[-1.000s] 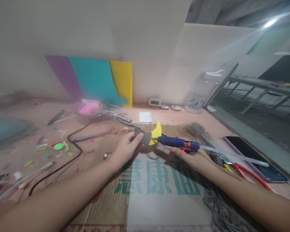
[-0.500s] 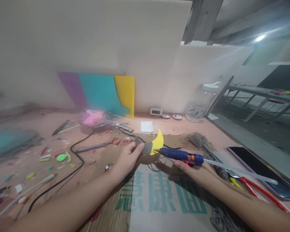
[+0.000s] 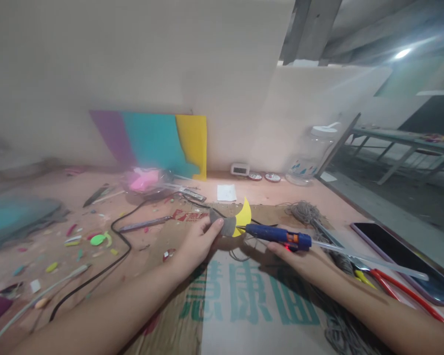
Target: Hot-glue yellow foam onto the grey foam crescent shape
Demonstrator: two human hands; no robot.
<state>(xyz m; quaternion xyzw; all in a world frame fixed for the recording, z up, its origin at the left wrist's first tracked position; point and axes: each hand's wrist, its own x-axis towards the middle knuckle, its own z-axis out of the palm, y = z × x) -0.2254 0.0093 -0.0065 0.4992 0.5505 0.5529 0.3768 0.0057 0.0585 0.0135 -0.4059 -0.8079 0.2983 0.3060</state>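
Note:
Between the thumb and fingers of my left hand (image 3: pixel 199 241) is a yellow crescent cutout (image 3: pixel 245 217), its near part covered in grey yarn (image 3: pixel 228 227). My right hand (image 3: pixel 299 259) grips a blue glue gun (image 3: pixel 276 235) lying on its side, a small red light glowing on it. The nozzle points left and meets the crescent at the edge of the grey part. A long clear glue stick (image 3: pixel 370 259) sticks out of the gun's rear. A loose strand of grey yarn hangs below the crescent.
Cardboard (image 3: pixel 166 296) lies under my hands. At right are a grey yarn ball (image 3: pixel 305 212), red-handled pliers (image 3: pixel 410 293) and a phone (image 3: pixel 403 261). A clear bottle (image 3: pixel 305 155) stands behind. Coloured scraps (image 3: pixel 98 239) and a black cord (image 3: pixel 124 241) spread leftward.
The camera view has tilted up since a second ago, so everything sits lower. The nozzle has shifted slightly along the crescent, staying near the grey edge. Both hands keep their grips.

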